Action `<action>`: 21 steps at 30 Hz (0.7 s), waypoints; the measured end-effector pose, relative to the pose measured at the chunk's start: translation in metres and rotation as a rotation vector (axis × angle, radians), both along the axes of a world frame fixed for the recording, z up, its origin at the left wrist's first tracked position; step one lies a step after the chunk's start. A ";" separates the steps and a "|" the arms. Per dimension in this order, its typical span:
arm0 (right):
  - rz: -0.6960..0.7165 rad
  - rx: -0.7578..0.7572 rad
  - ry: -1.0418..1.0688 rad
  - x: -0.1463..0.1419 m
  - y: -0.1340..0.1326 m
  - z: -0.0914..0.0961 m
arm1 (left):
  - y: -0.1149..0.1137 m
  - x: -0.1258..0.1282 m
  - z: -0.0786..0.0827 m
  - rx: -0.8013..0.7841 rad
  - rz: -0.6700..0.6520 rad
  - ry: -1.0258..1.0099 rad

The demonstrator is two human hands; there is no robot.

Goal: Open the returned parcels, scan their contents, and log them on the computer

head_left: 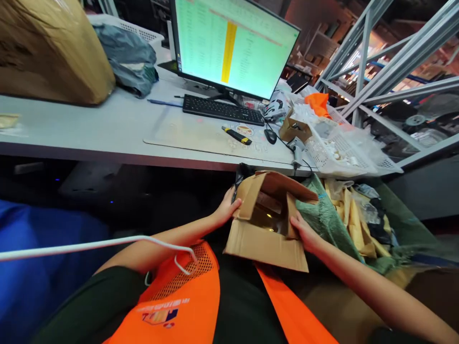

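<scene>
An opened cardboard box (267, 246) is held in front of my body, below the desk edge, with its flaps spread. Something shiny and partly clear shows inside, too dim to name. My left hand (228, 206) grips the box's left side, thumb on the cardboard. A piece of black plastic (243, 173) sticks up beside that hand, and I cannot tell whether the fingers hold it too. On the right side, my right hand (303, 230) is closed on the box wall near a folded flap. The fingers behind the cardboard are hidden.
On the desk (118, 126) are a monitor (233, 48), keyboard (222, 110), box cutter (236, 135), mouse (270, 136) and scanner (297, 152). A large wrapped parcel (53, 52) stands left; white baskets (333, 148) stand right. Below is a green sack (322, 224) of packaging. A white bent rod (89, 244) crosses the lower left.
</scene>
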State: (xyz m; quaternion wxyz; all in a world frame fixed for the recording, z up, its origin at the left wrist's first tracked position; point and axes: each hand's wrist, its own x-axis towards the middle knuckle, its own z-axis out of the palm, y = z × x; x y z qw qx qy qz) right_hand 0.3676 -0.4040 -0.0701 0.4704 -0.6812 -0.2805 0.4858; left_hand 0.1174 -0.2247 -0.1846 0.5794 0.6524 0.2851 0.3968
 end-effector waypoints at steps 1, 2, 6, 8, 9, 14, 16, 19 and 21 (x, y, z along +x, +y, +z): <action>-0.030 -0.021 0.009 0.004 0.000 -0.002 | 0.001 0.006 -0.001 -0.017 -0.021 -0.003; -0.051 -0.035 0.007 0.008 0.001 -0.003 | 0.003 0.011 -0.001 -0.034 -0.043 -0.005; -0.098 -0.070 -0.033 0.015 0.011 -0.003 | 0.011 0.023 -0.003 -0.073 -0.098 -0.017; -0.176 -0.084 -0.050 0.016 0.013 -0.004 | 0.011 0.024 -0.008 -0.073 -0.110 -0.027; -0.216 -0.103 -0.048 0.017 0.012 -0.006 | 0.010 0.024 -0.011 -0.067 -0.117 -0.032; -0.139 -0.356 -0.047 0.042 0.003 -0.011 | 0.002 0.025 -0.023 -0.039 -0.149 0.021; -0.084 -0.445 -0.138 0.058 0.001 -0.011 | 0.003 0.028 -0.024 -0.043 -0.153 0.052; -0.081 -0.486 -0.236 0.074 -0.003 -0.010 | 0.012 0.041 -0.021 -0.062 -0.179 0.030; -0.103 -0.458 -0.211 0.076 -0.009 -0.009 | 0.022 0.057 -0.020 -0.096 -0.227 -0.037</action>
